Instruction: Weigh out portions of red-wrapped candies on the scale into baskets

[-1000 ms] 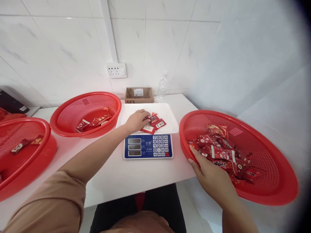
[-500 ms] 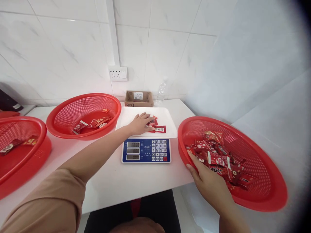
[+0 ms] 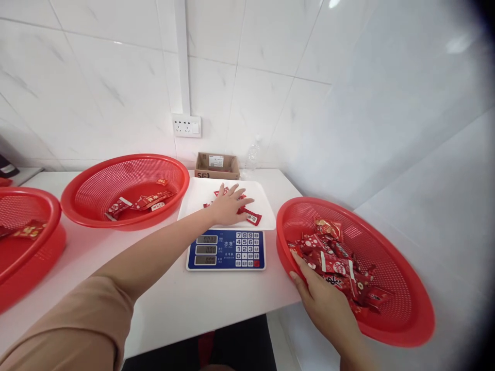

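My left hand lies with fingers spread over several red snack packets on the white pan of a blue weighing scale. Some packets are partly hidden under that hand. My right hand grips the near left rim of a red perforated basket, thumb outside and fingers inside. Red wrapped packets are heaped in this basket, which tilts over the table's right edge.
Two more red baskets stand on the left, one behind the scale's left side and one at the frame edge, each holding packets. An open cardboard box and a clear bottle are by the wall.
My left hand has spread its fingers, and the packets beneath it are more scattered on the pan. The view has shifted slightly. My right hand keeps its hold on the basket rim.
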A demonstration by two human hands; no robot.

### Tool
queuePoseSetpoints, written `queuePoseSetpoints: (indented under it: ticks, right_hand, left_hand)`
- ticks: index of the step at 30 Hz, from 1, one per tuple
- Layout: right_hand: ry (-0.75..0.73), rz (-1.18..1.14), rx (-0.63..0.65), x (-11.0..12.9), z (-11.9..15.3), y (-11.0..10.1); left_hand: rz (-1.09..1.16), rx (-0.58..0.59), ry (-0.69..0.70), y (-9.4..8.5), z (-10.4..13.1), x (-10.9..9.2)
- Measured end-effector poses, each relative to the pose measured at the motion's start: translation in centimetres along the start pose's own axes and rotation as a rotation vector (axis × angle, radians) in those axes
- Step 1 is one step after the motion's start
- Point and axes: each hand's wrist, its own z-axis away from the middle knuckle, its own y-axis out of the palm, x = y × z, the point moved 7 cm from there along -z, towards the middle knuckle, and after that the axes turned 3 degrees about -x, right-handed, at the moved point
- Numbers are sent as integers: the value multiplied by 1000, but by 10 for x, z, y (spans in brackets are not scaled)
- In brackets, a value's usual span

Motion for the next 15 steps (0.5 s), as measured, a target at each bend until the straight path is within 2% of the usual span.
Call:
queuePoseSetpoints:
  ticks: [4,9,12,15]
  right_hand:
    - [6,-16,9,3,0,-3]
    - [0,-13,-8,6,1,-6]
    - [-5,-6,-11,5,1,-5]
    - [4,-9,25,4,2,-3]
  left_hand:
    - [2,-40,79,7,-4,-22]
    - [5,-161,-52,11,-15,-19]
    - [35,-242,-164,1,-17,-11]
    - [74,-317,-247,-21,-7,-3]
